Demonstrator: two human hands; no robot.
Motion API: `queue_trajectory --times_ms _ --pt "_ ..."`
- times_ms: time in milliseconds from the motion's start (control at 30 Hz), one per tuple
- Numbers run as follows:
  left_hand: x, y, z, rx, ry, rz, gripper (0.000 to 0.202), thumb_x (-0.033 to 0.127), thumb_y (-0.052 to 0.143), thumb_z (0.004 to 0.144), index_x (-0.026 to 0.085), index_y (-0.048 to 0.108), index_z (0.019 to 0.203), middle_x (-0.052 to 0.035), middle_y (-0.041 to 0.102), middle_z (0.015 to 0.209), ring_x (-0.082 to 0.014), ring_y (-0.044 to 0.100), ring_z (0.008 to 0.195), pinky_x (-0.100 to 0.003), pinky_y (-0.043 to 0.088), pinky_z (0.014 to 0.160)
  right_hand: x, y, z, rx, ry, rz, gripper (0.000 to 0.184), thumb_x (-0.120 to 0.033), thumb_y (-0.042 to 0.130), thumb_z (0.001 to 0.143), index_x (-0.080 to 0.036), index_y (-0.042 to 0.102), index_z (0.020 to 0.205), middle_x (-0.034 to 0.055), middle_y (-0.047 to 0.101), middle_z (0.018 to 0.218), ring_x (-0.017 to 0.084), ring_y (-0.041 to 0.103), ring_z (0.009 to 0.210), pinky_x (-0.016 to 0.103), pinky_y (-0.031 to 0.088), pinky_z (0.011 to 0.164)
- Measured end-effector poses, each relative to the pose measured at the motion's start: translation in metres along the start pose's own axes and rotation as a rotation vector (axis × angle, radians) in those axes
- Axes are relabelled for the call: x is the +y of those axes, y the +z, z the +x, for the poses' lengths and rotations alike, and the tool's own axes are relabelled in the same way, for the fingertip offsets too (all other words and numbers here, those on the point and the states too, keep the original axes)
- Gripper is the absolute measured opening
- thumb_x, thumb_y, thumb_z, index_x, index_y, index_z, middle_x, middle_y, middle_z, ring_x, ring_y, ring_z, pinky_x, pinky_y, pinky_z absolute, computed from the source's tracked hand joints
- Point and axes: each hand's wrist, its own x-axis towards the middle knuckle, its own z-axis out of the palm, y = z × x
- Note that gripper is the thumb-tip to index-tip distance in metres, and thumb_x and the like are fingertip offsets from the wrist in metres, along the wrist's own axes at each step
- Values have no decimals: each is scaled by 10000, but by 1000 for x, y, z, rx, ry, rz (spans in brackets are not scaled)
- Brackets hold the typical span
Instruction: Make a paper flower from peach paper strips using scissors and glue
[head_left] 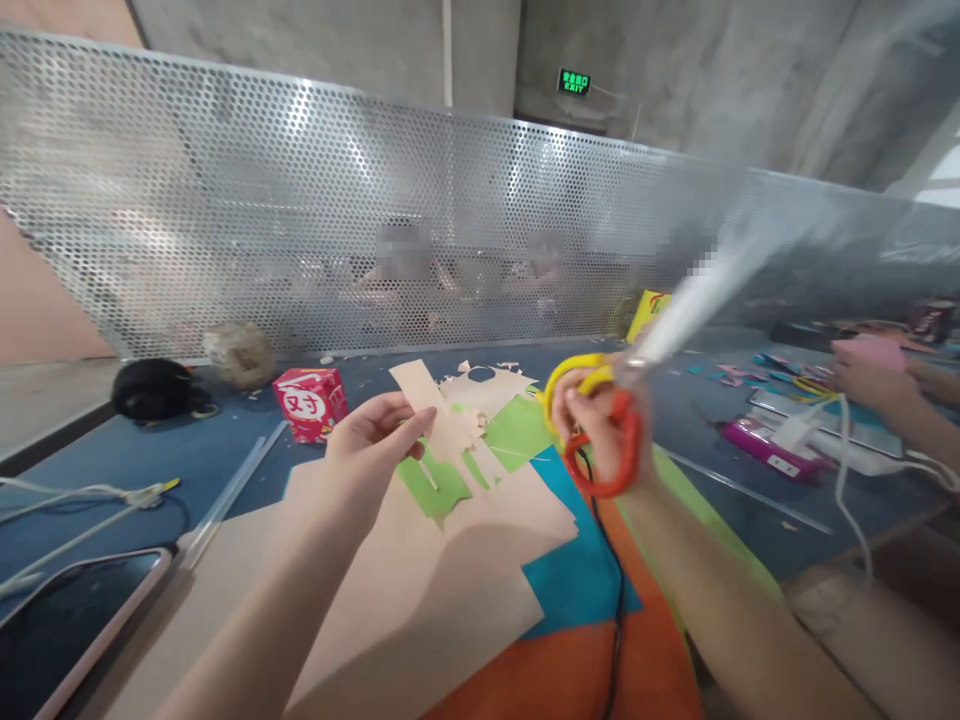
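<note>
Left grip (379,435) pinches pale-peach paper strip (420,388); at three o'clock, right grip (600,425) clasps red-and-yellow-handled metal scissors (631,371), blades between one and two o'clock, presumably sparing paper.

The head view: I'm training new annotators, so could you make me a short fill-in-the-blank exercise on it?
1. While the left hand holds a pale paper piece, the right hand holds a pair of ____.
2. One handle loop is yellow, and the other is ____.
3. The lit green sign reads, in Latin letters, ____.
4. Near the picture's bottom edge, the black cable lies on a sheet coloured ____.

Missing words: scissors; red; EXIT; orange.
</note>
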Motion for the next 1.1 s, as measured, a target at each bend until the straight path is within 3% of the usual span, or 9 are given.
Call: queue_trajectory --times_ms 33,133,333,533,667,800,1000,1100 --pt "2 0 0 12 13 -41 223 264 741 565 153 596 693 14 587 599 -75 516 501 -194 433 488 0 6 -4 -131 47 51 228 -339 528 773 -232 329 809 -44 449 697 73 407 459 241 370 456" --pt "8 -2 -1 75 55 -142 204 209 743 558 160 577 667 44 551 557 -72 522 493 -195 440 501 2 16 -12 -357 151 38 277 -280 605 730 -225 340 787 -56 386 679 85 397 548 235 369 521" --pt "13 -2 -3 163 176 -196 196 205 729 583 176 557 674 53 550 530 -64 493 449 -182 398 433 -1 23 -22 -522 246 -82 273 -272 599 737 -225 344 822 -33 400 769 113 405 677 254 385 634" --pt "17 0 -9 239 419 53 124 260 638 708 205 527 708 54 549 566 -58 456 407 -200 360 392 -14 29 -33 -668 314 -148 245 -303 572 753 -221 348 810 -35 386 742 114 372 655 254 365 610" --pt "20 2 -15 304 531 153 102 229 610 737 219 514 769 36 580 687 -60 476 459 -204 387 407 -16 30 -34 -681 391 -126 255 -341 559 768 -219 337 800 -33 370 739 110 370 649 253 361 602" --pt "25 8 -22 358 626 203 117 191 605 737 228 494 750 43 569 672 -80 530 498 -222 419 440 -15 30 -36 -680 437 -99 237 -330 547 782 -219 337 783 -25 379 761 115 396 684 251 366 614" --pt "33 14 -29 446 540 205 129 208 616 725 247 497 760 37 575 776 -97 574 594 -236 429 502 -14 30 -38 -639 445 -90 253 -385 560 772 -227 363 780 -21 396 750 122 406 666 258 372 585" --pt "32 11 -26 463 490 225 115 268 612 731 236 504 753 38 561 711 -98 552 585 -232 404 495 -9 31 -39 -576 405 -50 248 -393 581 748 -232 394 775 -22 416 714 119 412 613 250 370 531"
